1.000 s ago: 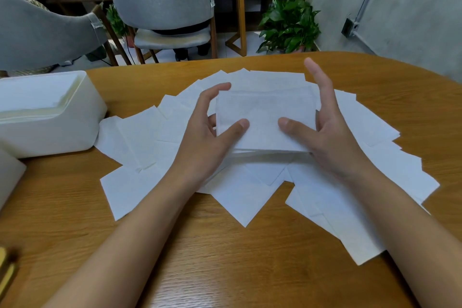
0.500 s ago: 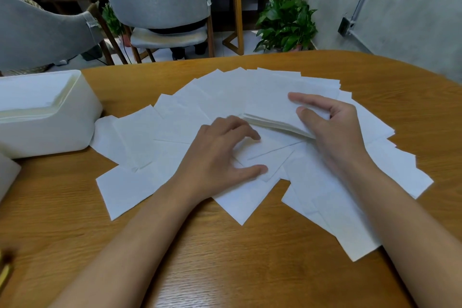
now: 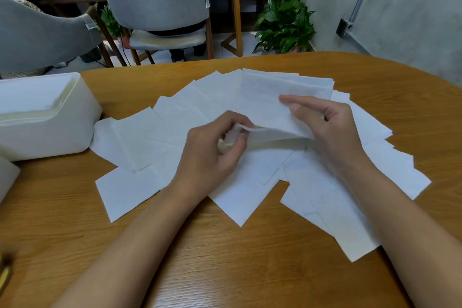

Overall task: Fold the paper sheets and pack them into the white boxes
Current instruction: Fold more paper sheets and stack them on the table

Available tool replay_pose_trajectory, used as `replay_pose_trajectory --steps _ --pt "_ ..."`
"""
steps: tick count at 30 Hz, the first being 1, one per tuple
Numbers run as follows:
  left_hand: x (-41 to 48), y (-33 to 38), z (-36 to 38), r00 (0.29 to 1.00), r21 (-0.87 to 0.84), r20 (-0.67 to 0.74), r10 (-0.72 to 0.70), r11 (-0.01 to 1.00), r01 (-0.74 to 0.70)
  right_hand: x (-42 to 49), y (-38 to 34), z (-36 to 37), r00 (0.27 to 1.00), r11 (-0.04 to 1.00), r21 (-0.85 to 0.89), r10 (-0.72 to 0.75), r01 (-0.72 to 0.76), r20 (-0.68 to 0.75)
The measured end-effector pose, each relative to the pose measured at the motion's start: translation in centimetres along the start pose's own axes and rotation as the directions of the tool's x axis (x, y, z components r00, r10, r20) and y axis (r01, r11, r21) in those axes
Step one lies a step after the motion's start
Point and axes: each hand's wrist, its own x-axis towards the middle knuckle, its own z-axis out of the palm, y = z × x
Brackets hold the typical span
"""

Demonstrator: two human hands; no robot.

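Both hands: clamped on one lifted sheet point(image 3: 270, 107), one at each end of its near edge, with a gap between them.
Left hand point(image 3: 212, 152): fingers curled; thumb and fingertips pinch the near left corner of the lifted sheet.
Right hand point(image 3: 332, 132): holds the near right end of the lifted sheet; index finger and thumb lie on top of it, the other fingers are curled.
Lifted sheet, position: near edge raised off the pile, with shadow beneath it; far edge rests on the papers behind. Whether it is one layer or several cannot be told.
Loose sheets point(image 3: 140, 190): many white squares fanned out and overlapping across the middle of the worktop point(image 3: 225, 257), under and around both hands.
White box point(image 3: 50, 137): open-topped, at the left of the worktop, touching the left edge of the fan; stacked white paper lies inside.
Second white box point(image 3: 6, 177): only a corner shows at the left border, nearer than the first.
Beyond the worktop: two grey chairs point(image 3: 155, 0) and a green potted plant point(image 3: 285, 25) by the wall.
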Motion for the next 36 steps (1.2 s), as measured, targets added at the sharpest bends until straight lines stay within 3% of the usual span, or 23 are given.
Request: replay_pose_trajectory --steps 6,14,19,32,36 --pt "1.4 0.1 -1.9 0.958 -0.422 -0.024 -0.287 0.871 0.251 -0.1 0.0 0.1 0.999 0.998 0.043 -0.035 0.034 0.018" --pt "1.9 0.3 -3.2 0.891 -0.615 0.058 -0.451 0.686 0.387 -0.5 0.8 0.9 0.970 0.972 0.202 0.071 -0.119 0.231" --pt "1.5 0.6 -2.3 0.897 -0.582 0.103 -0.430 0.705 0.405 -0.9 0.2 1.3 0.984 0.977 0.185 0.080 -0.110 0.162" --pt "1.2 1.0 -1.0 0.886 -0.487 -0.040 -0.463 0.783 0.387 -1.5 -0.9 2.0 0.988 0.994 0.091 0.051 -0.065 0.144" --pt "0.9 0.5 -0.8 0.893 -0.305 -0.121 -0.434 0.872 0.383 -1.1 -0.9 1.7 0.985 0.988 0.156 -0.011 -0.017 0.172"
